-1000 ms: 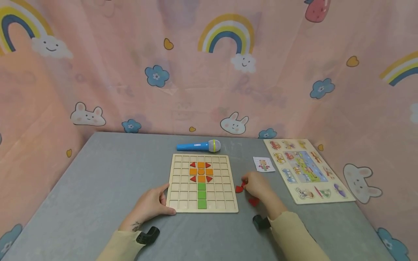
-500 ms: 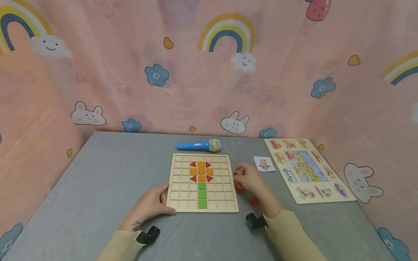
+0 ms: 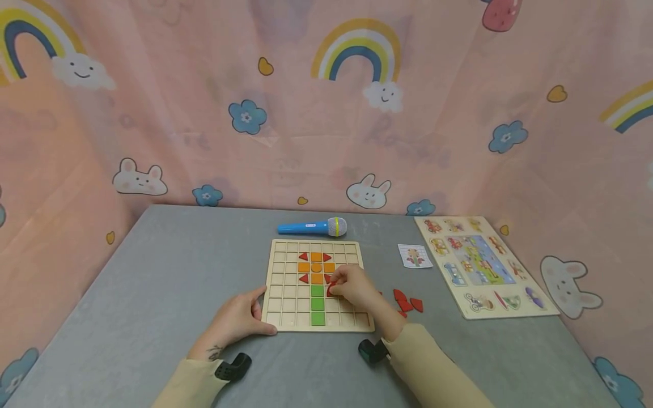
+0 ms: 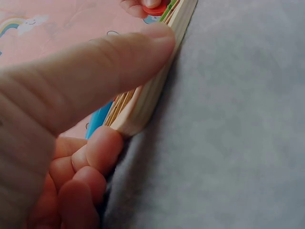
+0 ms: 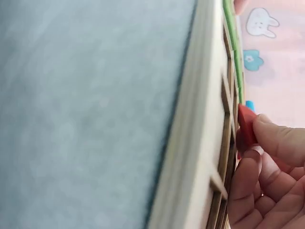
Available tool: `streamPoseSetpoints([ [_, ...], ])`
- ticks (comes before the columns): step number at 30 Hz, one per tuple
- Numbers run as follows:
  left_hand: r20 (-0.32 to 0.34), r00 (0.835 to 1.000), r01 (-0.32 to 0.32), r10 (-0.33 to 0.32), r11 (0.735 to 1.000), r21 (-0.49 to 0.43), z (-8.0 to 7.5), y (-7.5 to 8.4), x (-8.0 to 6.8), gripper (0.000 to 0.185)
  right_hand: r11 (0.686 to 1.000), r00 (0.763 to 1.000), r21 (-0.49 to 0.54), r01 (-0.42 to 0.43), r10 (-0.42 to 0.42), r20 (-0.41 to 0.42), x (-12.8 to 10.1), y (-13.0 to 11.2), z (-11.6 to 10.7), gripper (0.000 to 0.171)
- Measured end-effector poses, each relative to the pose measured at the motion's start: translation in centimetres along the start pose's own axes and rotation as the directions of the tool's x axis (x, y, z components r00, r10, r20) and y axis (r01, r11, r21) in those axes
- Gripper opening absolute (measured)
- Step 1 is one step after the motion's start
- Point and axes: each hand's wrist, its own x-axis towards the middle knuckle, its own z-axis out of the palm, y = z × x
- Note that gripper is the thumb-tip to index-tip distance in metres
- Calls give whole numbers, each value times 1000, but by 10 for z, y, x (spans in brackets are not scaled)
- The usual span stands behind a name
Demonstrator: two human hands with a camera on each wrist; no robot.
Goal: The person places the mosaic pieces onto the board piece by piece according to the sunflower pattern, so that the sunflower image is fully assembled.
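A wooden grid board [image 3: 287, 306] lies on the grey table, bearing orange squares with a circle at the centre [image 3: 316, 267], red triangles [image 3: 304, 256] around them and a column of green squares [image 3: 318, 305] below. My left hand [image 3: 236, 318] grips its near left corner, thumb [image 4: 147, 55] along the front edge and fingers at the side. Between thumb and fingertips my right hand [image 3: 356, 290] pinches a red piece with a curved edge [image 5: 247, 125], right at the cells beside the top green square. The right hand hides part of the board's right side.
Several loose red pieces [image 3: 403, 300] lie right of the board, near my right forearm. A small picture card [image 3: 415, 256] sits behind them. Farther right is a picture puzzle board [image 3: 479, 306]; a blue toy microphone [image 3: 308, 228] lies behind the grid board.
My right hand has picked up a red piece from the table and carried it left over the board. More loose red pieces now show. The left hand has stayed at the corner.
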Motion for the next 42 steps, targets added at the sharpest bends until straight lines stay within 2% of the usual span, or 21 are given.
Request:
streamPoseSetpoints([
  [7,-4,1000,-11,11,1000,3,0,-1,1,99,991,996,-102,83,-84,-9,-3,-3,0,9],
  [14,0,1000,-19,19,1000,-3,0,-3,1,100,986,1000,-166,11,-12,-8,1,-1,5,3],
  [22,-1,1000,-19,19,1000,-3,0,-3,1,100,980,1000,-200,-1,4,11,-1,-4,3,5],
  [25,4,1000,-16,16,1000,-5,0,-3,1,100,981,1000,-193,4,-3,3,-2,-2,-4,10],
  [29,11,1000,-7,7,1000,-7,1,-2,1,100,980,999,-196,-20,10,-51,-1,7,-29,17],
  [32,11,1000,-5,5,1000,-8,1,-2,2,100,962,992,-263,-72,42,-116,-2,19,-53,20],
  [35,10,1000,-9,9,1000,-16,0,-1,1,100,927,984,-349,-140,92,-151,-8,33,-73,20],
  [38,9,1000,-11,11,1000,-24,0,-1,1,100,888,979,-417,-195,150,-139,-16,43,-84,20],
  [42,7,1000,-13,13,1000,-22,1,-2,1,101,846,967,-470,-253,219,-127,-24,52,-87,21],
])
